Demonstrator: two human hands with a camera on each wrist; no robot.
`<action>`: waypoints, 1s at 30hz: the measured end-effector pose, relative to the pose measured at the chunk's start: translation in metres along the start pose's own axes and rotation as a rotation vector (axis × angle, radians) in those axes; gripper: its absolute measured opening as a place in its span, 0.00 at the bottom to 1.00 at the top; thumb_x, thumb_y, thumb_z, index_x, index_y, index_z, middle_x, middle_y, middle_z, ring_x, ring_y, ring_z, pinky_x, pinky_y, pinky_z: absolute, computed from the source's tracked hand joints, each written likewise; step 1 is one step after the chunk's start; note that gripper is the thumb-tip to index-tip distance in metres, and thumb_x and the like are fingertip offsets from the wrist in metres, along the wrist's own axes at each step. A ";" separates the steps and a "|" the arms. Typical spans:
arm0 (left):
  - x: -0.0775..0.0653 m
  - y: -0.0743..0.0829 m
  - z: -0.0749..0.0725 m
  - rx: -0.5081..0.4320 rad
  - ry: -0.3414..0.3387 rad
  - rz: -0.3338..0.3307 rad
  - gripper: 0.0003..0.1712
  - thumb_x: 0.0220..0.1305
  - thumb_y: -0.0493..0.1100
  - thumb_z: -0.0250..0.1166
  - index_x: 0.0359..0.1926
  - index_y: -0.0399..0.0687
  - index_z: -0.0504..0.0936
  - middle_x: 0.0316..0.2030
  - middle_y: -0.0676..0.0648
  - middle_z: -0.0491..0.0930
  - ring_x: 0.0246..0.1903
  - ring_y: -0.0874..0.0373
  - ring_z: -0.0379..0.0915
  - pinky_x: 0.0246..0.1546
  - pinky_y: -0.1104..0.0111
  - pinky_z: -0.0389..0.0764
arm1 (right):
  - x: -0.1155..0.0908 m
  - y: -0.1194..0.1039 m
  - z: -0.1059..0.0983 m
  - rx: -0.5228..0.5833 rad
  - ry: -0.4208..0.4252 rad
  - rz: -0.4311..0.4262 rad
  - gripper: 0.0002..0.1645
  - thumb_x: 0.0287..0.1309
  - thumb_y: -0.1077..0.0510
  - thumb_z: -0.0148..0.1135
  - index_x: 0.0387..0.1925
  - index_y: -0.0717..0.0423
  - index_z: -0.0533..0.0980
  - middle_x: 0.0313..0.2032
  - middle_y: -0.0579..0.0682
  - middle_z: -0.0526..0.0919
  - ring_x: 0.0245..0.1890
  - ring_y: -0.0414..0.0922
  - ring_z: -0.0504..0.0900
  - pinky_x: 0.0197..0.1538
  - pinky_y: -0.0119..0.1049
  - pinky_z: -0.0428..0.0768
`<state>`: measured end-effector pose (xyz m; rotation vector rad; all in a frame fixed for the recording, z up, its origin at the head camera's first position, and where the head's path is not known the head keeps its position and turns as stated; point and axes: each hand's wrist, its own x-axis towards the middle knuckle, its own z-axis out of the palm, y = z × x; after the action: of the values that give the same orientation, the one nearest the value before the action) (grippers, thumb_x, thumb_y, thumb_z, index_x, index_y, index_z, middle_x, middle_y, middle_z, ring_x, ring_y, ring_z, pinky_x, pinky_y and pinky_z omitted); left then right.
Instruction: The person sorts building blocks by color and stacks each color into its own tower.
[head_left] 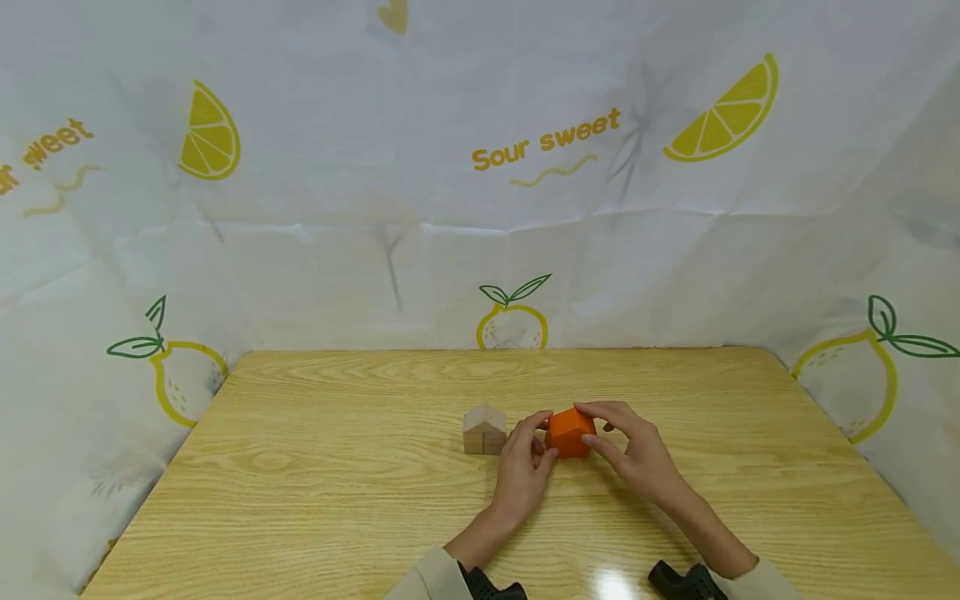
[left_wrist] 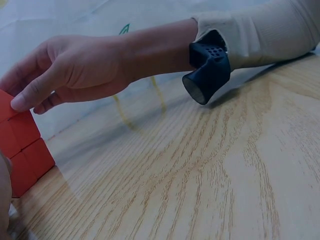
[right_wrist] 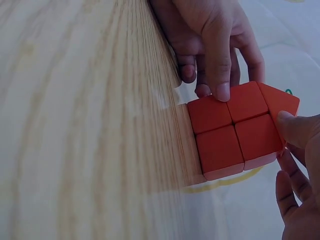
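Several orange cubes (right_wrist: pixel 220 152) stand two wide and two high on the table, with an orange triangular block (right_wrist: pixel 279 99) on top like a roof. My left hand (head_left: pixel 522 475) grips the cubes from the left side, its thumb on their front face and its fingers partly hidden behind. From the right, my right hand (head_left: pixel 648 458) pinches the triangular block between thumb and fingers. Just left of my left hand, pale wooden blocks (head_left: pixel 484 432) form a similar small house shape.
The wood-grain table (head_left: pixel 315 500) reaches back to a white curtain (head_left: pixel 360 275) printed with lemons and lettering. Black wrist cameras (left_wrist: pixel 207 70) are strapped over pale sleeves (left_wrist: pixel 255 37) on both arms.
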<state>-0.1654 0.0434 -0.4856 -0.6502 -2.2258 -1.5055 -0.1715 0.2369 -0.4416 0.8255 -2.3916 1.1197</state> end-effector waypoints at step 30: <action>0.001 0.002 -0.001 0.003 -0.001 -0.001 0.30 0.57 0.26 0.66 0.61 0.40 0.70 0.49 0.45 0.76 0.31 0.57 0.70 0.28 0.76 0.74 | 0.001 -0.005 0.003 -0.021 0.045 -0.038 0.29 0.47 0.72 0.70 0.54 0.62 0.77 0.50 0.51 0.80 0.48 0.47 0.75 0.41 0.36 0.77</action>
<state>-0.1649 0.0435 -0.4838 -0.6487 -2.2294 -1.5024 -0.1696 0.2313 -0.4400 0.8269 -2.3373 1.0846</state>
